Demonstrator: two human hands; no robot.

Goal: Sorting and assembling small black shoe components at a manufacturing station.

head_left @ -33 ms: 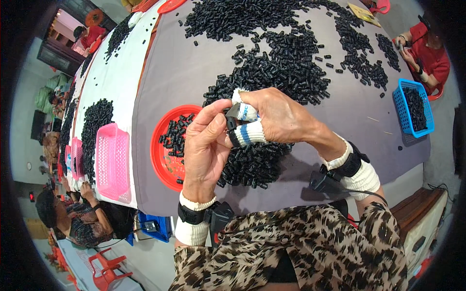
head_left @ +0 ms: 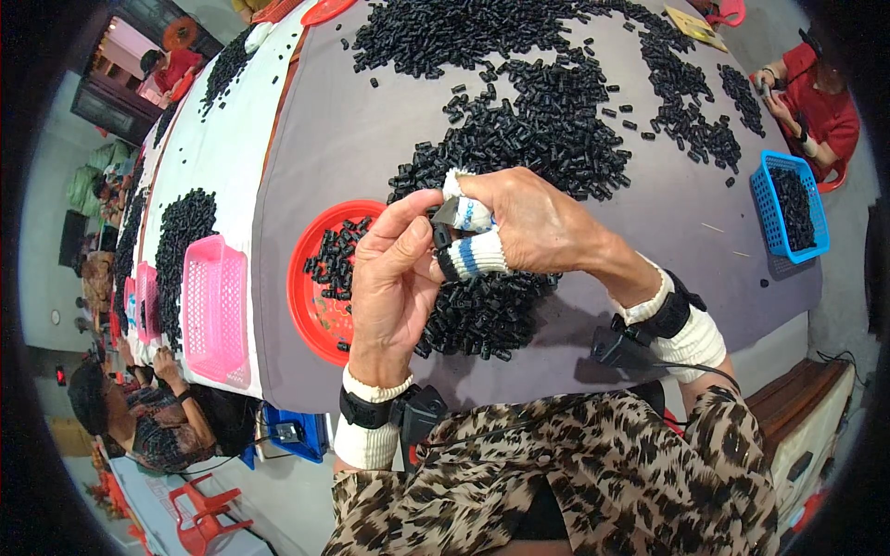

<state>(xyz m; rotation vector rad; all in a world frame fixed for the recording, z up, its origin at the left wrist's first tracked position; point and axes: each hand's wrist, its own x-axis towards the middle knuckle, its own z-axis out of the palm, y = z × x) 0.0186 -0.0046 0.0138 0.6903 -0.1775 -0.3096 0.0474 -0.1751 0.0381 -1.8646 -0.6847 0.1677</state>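
Observation:
Above the grey-covered table, my left hand (head_left: 394, 278) pinches a small black plastic part (head_left: 441, 232) between thumb and fingers. My right hand (head_left: 538, 222) meets it there, with white cloth wraps on its fingers, one with blue stripes. From the right hand's grip a short grey blade (head_left: 447, 213) points at the black part; its handle is hidden by the wraps and fingers. Under and beyond my hands spreads a large pile of similar black parts (head_left: 528, 130). Left of my left hand is a round red tray (head_left: 298, 310) holding more of them.
A pink basket (head_left: 215, 310) stands on the white-covered table at left, near more black parts. At right, a blue basket (head_left: 816, 246) holds black parts. Co-workers sit at left (head_left: 153, 417) and right (head_left: 825, 111). A red stool (head_left: 206, 514) stands on the floor.

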